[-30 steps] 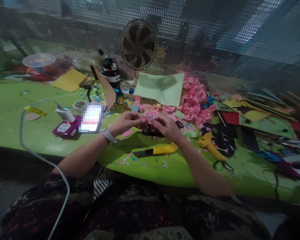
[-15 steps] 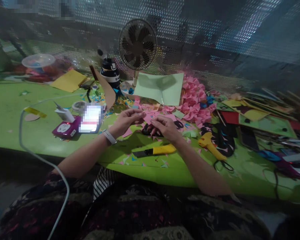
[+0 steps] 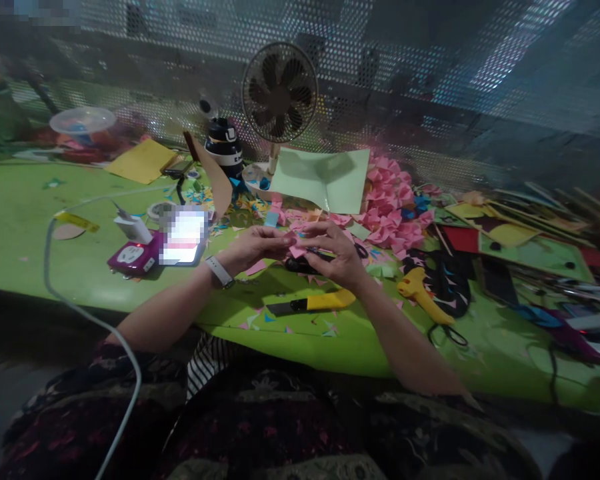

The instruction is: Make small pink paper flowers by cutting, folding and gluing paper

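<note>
A small piece of pink paper (image 3: 297,251) is between my two hands above the green table. My left hand (image 3: 256,245) pinches its left side between thumb and fingers. At its right side is my right hand (image 3: 336,255), with thumb and fingers bent around the paper's edge; the exact contact of those fingertips is hard to make out. Under the hands lie dark-handled scissors (image 3: 305,263), partly covered. Nearer to me rests a yellow utility knife (image 3: 325,301) with a dark blade pointing left. Behind the hands spreads a heap of folded pink paper pieces (image 3: 393,197).
A sheet of pale green paper (image 3: 347,177) leans before a fan (image 3: 280,93). To the left are a lit phone (image 3: 184,235), a purple power socket (image 3: 134,257) and a white cable (image 3: 87,310). A yellow glue gun (image 3: 425,297) lies to the right, near black-handled scissors (image 3: 447,333).
The fingers of my right hand have lifted and shifted around the pink paper, which now looks bent or folded. My left hand keeps its pinch. The view has moved slightly.
</note>
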Demonstrator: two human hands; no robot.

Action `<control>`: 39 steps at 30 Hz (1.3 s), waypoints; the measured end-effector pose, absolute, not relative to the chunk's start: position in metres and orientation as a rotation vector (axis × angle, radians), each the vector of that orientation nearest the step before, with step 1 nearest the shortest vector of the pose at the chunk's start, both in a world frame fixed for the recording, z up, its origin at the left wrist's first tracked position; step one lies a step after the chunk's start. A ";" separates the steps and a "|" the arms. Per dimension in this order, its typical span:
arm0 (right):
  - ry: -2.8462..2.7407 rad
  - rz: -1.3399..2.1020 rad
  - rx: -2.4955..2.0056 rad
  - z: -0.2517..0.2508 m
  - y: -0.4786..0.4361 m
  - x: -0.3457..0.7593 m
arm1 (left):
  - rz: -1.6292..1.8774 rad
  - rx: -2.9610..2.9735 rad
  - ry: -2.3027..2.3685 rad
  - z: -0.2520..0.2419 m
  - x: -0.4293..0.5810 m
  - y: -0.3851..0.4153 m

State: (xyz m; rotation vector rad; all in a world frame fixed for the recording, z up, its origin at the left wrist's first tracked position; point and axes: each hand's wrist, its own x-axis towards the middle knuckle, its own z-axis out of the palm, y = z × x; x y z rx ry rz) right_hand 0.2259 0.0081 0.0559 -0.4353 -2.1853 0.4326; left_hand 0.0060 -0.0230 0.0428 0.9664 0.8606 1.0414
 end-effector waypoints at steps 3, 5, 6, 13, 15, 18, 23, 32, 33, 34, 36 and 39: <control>-2.219 0.436 -0.453 0.054 0.009 0.227 | 1.012 0.916 0.843 0.039 0.006 -0.022; -2.239 0.421 -0.475 0.053 0.007 0.227 | 1.015 0.892 0.826 0.037 0.007 -0.020; -2.246 0.404 -0.479 0.054 0.007 0.227 | 1.018 0.893 0.820 0.037 0.007 -0.020; -2.287 0.371 -0.471 0.052 0.008 0.226 | 1.027 0.936 0.818 0.037 0.009 -0.022; -2.285 0.394 -0.470 0.051 0.010 0.226 | 1.043 0.937 0.830 0.038 0.010 -0.023; -2.251 0.445 -0.471 0.049 0.010 0.224 | 1.114 0.984 0.846 0.038 0.012 -0.023; -2.068 0.557 -0.552 0.048 0.001 0.214 | 1.298 1.149 0.887 0.037 0.019 -0.024; -1.719 0.952 -0.746 0.044 -0.006 0.203 | 1.304 1.202 0.794 0.038 0.022 -0.031; -1.707 0.957 -0.760 0.044 -0.005 0.203 | 1.295 1.201 0.791 0.038 0.022 -0.032; -1.701 0.957 -0.773 0.044 -0.005 0.203 | 1.288 1.198 0.790 0.038 0.022 -0.033; -1.702 0.946 -0.795 0.044 -0.005 0.204 | 1.283 1.187 0.789 0.039 0.022 -0.033; -1.724 0.925 -0.812 0.046 -0.005 0.204 | 1.288 1.177 0.791 0.038 0.023 -0.033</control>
